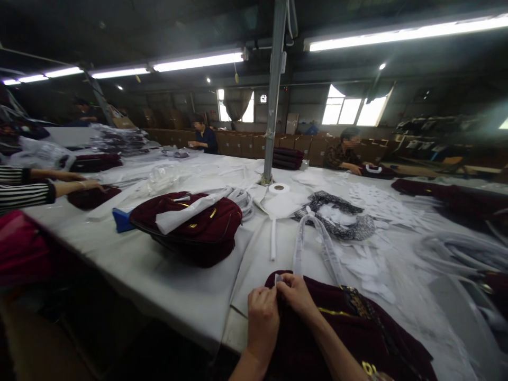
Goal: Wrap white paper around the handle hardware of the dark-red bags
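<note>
A dark maroon bag [357,323] with yellow trim lies on the table in front of me, its handles [327,248] wrapped in pale film and standing up behind it. At the bag's upper left corner, my left hand [262,317] and my right hand [296,296] meet with fingers pinched. A small thin whitish piece [278,278] shows between their fingertips; its kind is too small to tell. My right forearm crosses over the bag. What my left fingertips grip is partly hidden.
Another maroon bag [194,227], with white wrapping on top, stands to the left beside a blue object [123,219]. A white roll [279,188] sits near a metal post [273,100]. White scraps [371,264] cover the right side. A co-worker's striped sleeves [27,193] reach in at left.
</note>
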Demonstrator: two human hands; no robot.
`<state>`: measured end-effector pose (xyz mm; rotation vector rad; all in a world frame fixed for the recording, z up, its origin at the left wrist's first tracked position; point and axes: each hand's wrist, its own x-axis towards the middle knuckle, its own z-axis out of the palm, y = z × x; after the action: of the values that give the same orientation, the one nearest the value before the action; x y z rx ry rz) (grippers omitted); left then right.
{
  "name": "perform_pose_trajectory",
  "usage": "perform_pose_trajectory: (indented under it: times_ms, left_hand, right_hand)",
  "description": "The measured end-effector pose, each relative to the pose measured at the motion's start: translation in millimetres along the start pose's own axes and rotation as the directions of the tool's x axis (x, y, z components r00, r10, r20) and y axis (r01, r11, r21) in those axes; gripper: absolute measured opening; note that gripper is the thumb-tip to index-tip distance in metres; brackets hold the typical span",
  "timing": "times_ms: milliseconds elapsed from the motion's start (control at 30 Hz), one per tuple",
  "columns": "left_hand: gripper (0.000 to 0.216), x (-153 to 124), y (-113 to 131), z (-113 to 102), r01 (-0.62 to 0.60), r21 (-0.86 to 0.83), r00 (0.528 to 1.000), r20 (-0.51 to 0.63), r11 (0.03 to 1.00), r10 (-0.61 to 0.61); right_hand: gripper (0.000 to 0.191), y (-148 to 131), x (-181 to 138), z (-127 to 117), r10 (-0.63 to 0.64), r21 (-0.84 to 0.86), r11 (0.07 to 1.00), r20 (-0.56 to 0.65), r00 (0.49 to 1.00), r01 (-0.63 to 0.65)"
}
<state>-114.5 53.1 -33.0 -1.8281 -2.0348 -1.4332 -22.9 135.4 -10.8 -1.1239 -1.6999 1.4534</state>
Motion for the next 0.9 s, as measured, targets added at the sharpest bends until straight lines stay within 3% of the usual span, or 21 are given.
perform_pose_trajectory:
  times_ms: [100,200,267,333,400,467,533,700,900]
  left_hand:
    - [0.036,-7.4,4.3,3.0,-0.202,0.239,0.979,0.078,0.95,0.189]
    - [0.041,-12.5,4.7,7.4,-0.236,0.351,0.972,0.107,0.906,0.211]
    - [0.043,-13.0,3.4,8.1,-0.213,0.331,0.976,0.116,0.919,0.184]
    - [0.039,-10.0,1.3,5.3,-0.148,0.202,0.983,0.134,0.968,0.122]
    - [0.032,-4.0,-1.3,0.0,0.051,0.014,0.989,0.138,0.999,-0.052]
    - [0.028,3.5,-4.2,-5.4,0.288,-0.132,0.951,0.152,0.949,-0.267]
    - [0.027,10.3,-6.7,-9.3,0.416,-0.194,0.904,0.196,0.889,-0.38]
    - [0.03,17.5,-9.0,-13.2,0.462,-0.27,0.868,0.335,0.845,-0.367]
    - [0.035,20.4,-7.5,-12.5,0.458,-0.354,0.881,0.305,0.816,-0.362]
  right_hand:
    - [0.013,0.3,1.0,-0.7,0.08,0.058,0.995,0.031,0.996,-0.081]
    - [0.015,-0.3,1.5,0.7,0.056,0.068,0.996,0.045,0.997,-0.059]
    - [0.017,-0.1,0.9,1.7,-0.004,0.034,0.999,0.015,1.0,0.003]
    - [0.022,0.8,-0.3,1.8,-0.054,-0.01,0.998,-0.022,0.998,0.054]
    - [0.027,2.0,-1.5,0.8,-0.061,0.001,0.998,-0.006,0.998,0.061]
    - [0.03,3.4,-2.2,-0.7,-0.058,0.063,0.997,0.047,0.997,0.055]
    - [0.031,4.7,-2.4,-1.8,-0.077,0.107,0.992,0.068,0.995,0.069]
    - [0.033,4.4,-3.8,-2.5,-0.081,0.139,0.988,0.047,0.996,0.074]
    - [0.04,5.1,-0.4,-4.5,-0.04,0.199,0.98,0.05,0.998,0.029]
